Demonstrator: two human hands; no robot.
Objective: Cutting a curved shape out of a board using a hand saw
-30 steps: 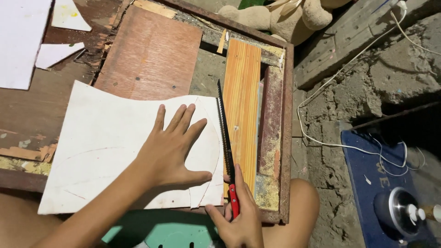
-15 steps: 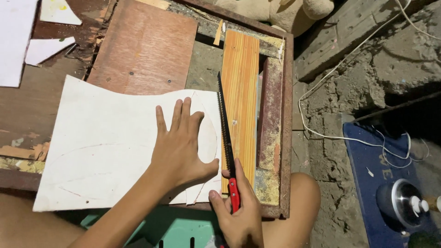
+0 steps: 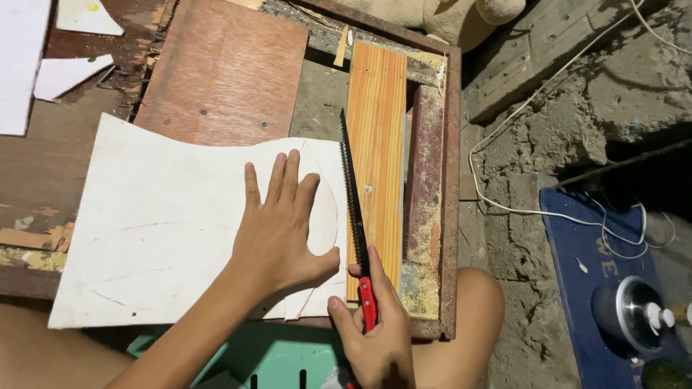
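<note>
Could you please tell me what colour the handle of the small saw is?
Red, on the black-bladed small hand saw gripped by the right hand; head view.

Two hands: the left hand (image 3: 277,234) and the right hand (image 3: 375,338). One red-handled saw (image 3: 355,216). One large white sheet (image 3: 166,230). One orange wooden plank (image 3: 377,151). One brown plywood board (image 3: 223,72). One white cable (image 3: 548,209).

Red-handled black saw (image 3: 355,209), white sheet (image 3: 166,230)

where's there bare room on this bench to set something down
Free: the brown plywood panel above the white sheet, and the dark wood left of it. Crowded: the right edge, where the left hand presses the sheet and the right hand works the saw.
</note>
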